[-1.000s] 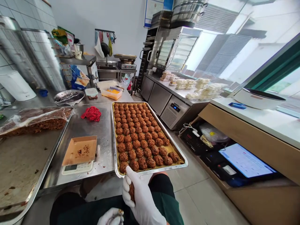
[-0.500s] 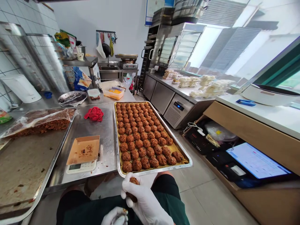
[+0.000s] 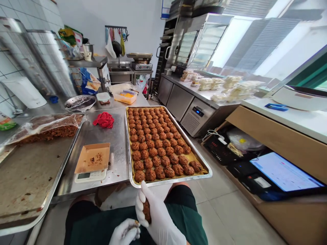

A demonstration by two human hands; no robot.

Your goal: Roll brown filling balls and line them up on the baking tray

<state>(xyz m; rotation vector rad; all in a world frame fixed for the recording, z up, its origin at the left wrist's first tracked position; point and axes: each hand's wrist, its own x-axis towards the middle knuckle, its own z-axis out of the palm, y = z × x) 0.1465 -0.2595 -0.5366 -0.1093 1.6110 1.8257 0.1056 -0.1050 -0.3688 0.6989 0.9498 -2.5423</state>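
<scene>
My right hand (image 3: 159, 214), in a white glove, is closed around a brown meatball (image 3: 146, 211), which shows partly between palm and fingers; the thumb points up near the tray's front rim. Beside it, low in the view, my left hand (image 3: 125, 232) is also gloved. Its fingers are loosely curled, with a gap to the thumb and a small brown-orange bit at a fingertip; I see no held thing there. Just ahead lies a metal tray (image 3: 173, 182) lined with yellowish sheet, bearing rows of meatballs (image 3: 153, 143).
To the left, a paper tray (image 3: 84, 161) with crumbs sits on a white scale (image 3: 91, 176). A red cloth (image 3: 104, 120) lies behind it. A larger tray (image 3: 33, 173) holds brown mixture (image 3: 53, 131) under plastic film. At right stand a screen (image 3: 286, 172) and a cardboard box (image 3: 281, 136).
My right hand has turned, its thumb now upright and the meatball lower in its grip. My left hand stays low, with slightly shifted fingers. The view has shifted a little.
</scene>
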